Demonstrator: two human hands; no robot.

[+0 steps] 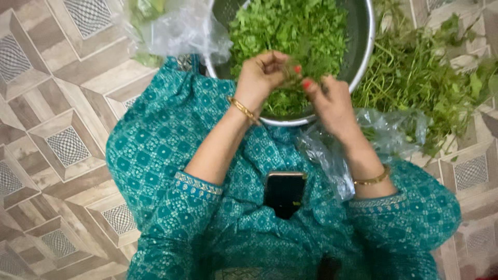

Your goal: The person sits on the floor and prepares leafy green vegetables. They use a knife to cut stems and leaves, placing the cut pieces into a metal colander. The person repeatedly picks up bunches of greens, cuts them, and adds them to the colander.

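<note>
**Picking leaves over the bowl**

We sit on a patterned floor (57,103). A heap of stems (415,78) lies to our right, touching the steel bowl (365,46), which is heaped with picked leaves (280,26). Clear bags (181,31) sit beside it; a phone (284,193) rests on our lap. Left hand (259,78) and right hand (332,101) meet over the near rim, fingers (306,84) pinching one sprig (298,70). We judge stripping is under way; next calls for a clean pull apart.
</note>
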